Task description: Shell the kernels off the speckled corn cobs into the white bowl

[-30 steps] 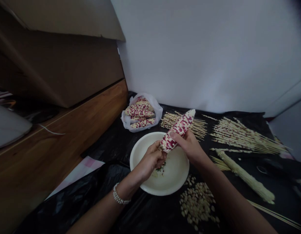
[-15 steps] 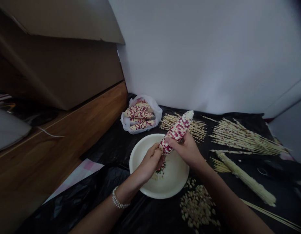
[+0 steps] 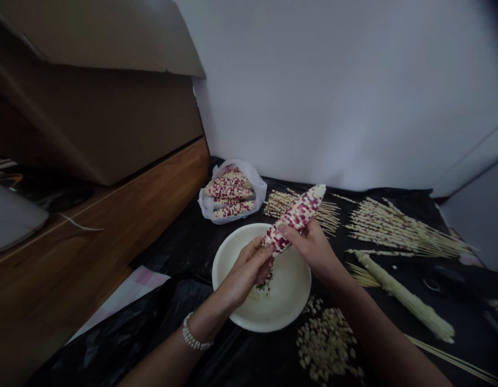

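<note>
A corn cob [image 3: 299, 212] with white and dark red kernels is tilted above a white bowl [image 3: 227, 269], its pale tip pointing up and right. My left hand [image 3: 249, 266] grips the cob's lower end, with a beaded bracelet on the wrist. Fingers of my right hand [image 3: 313, 244] wrap round the cob's middle from the right, the thumb lying on the kernels. Inside the bowl are some dark red and green bits [image 3: 265, 285], partly hidden behind my left hand.
Behind the bowl, a plastic bag [image 3: 260, 188] holds several cobs. To the right lie kernel-covered sticks [image 3: 394, 226], a bare cob [image 3: 410, 295] and thin sticks [image 3: 454, 360]. Loose pale kernels [image 3: 327, 341] are at the front. A cardboard box [image 3: 112, 118] stands at the left.
The cob has tilted slightly further to the right in my hands. My left hand has shifted a little on its lower end. The whole view has moved slightly.
</note>
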Tool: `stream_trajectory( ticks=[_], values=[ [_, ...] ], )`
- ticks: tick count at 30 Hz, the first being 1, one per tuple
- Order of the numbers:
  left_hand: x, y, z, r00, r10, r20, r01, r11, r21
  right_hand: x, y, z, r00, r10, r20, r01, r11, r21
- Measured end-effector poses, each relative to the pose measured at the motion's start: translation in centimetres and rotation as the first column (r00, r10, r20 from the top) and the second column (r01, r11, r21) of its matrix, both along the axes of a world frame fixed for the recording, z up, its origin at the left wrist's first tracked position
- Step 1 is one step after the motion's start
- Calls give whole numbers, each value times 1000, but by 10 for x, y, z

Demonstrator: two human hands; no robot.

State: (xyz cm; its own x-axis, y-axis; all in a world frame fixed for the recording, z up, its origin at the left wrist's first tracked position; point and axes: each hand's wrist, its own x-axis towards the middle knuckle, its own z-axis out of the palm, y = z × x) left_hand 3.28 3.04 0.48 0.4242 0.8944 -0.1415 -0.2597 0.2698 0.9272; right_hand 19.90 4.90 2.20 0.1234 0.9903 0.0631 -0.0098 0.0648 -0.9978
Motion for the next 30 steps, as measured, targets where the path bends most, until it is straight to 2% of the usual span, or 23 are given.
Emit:
stream_trajectory(
  ticks=[5,9,16,19,26,30],
  values=[
    [2,2,-5,999,2,-34,-1,999,40,1,3,-6,1000,-16,18,15,1000,21],
    [2,3,-7,990,20,-136,-8,996,89,0,2,-12,994,-19,106,13,998,58],
    [1,2,-14,927,169,-335,-73,957,281,-6,-9,-11,970,-25,243,9,998,67],
    [1,1,-16,918,191,-348,-83,950,301,-6,-9,-12,976,-12,216,-2,998,64],
    [3,1,-13,928,200,-315,-126,963,240,-6,-4,-12,993,-6,118,0,999,51],
    [5,1,-11,960,166,-227,-137,981,138,-4,-1,-8,997,50,-67,-51,999,-12]
  ],
)
